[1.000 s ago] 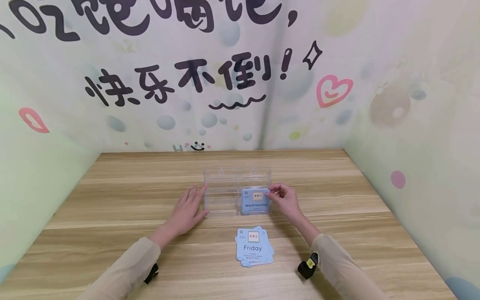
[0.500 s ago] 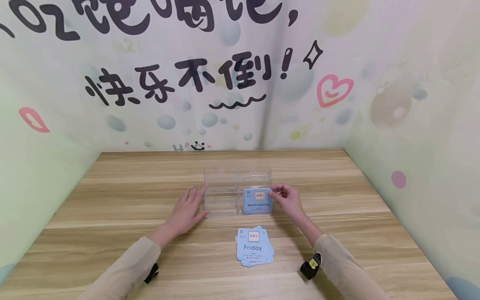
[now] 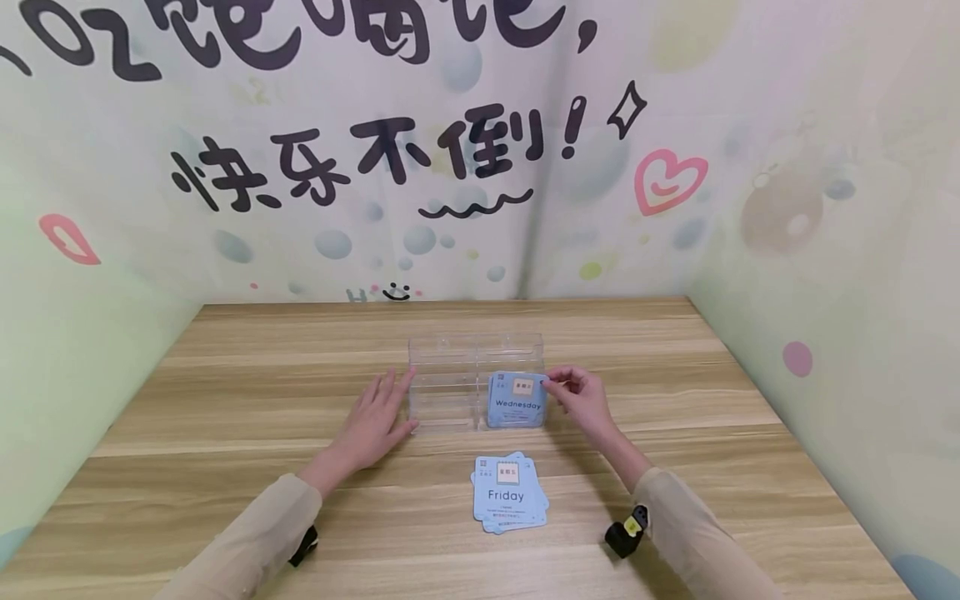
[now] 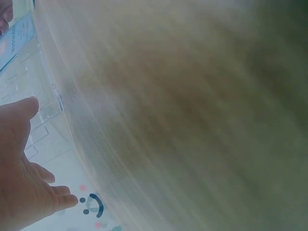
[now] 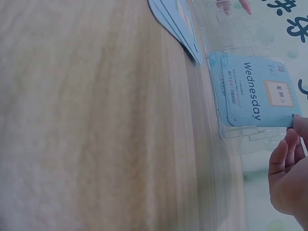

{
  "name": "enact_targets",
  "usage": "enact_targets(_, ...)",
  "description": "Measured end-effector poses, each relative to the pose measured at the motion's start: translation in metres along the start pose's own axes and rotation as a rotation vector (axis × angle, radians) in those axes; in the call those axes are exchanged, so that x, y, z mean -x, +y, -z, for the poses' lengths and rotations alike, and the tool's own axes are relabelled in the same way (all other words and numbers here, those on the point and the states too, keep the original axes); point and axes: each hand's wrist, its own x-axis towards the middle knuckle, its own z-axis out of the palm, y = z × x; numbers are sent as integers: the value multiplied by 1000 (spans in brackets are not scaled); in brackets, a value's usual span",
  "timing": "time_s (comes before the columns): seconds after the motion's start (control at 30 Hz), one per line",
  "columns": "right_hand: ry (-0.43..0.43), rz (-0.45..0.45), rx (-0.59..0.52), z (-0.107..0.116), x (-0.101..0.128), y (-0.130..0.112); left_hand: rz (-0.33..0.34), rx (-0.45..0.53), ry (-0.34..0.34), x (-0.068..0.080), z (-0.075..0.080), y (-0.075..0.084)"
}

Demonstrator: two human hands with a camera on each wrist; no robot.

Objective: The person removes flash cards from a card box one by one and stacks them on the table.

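Note:
A light blue Wednesday card (image 3: 517,400) is in the lower right pocket of a clear plastic card holder (image 3: 444,414). My right hand (image 3: 587,403) pinches the card's upper right corner between thumb and fingers. In the right wrist view, the Wednesday card (image 5: 262,91) overlaps another blue card (image 5: 217,72) behind it. My left hand (image 3: 372,423) touches the holder's left side, its fingers extended. In the left wrist view, my left hand (image 4: 21,168) appears with thumb and fingers spread beside the clear plastic.
A fanned stack of blue cards (image 3: 508,493), Friday on top, lies on the wooden table (image 3: 262,358) in front of the holder. Behind the table hangs a printed backdrop (image 3: 315,258). A black wrist camera (image 3: 625,533) is on the right sleeve.
My right hand has shifted slightly right, and the Wednesday card has slid right, its printed face now a little higher and slightly tilted. The left hand and the Friday stack stay in place.

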Motion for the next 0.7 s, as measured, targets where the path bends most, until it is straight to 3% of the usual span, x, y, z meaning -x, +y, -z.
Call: enact_targets(0.7,-35,-41,-58,2,2,-15,3,7,-22,0,0,0)
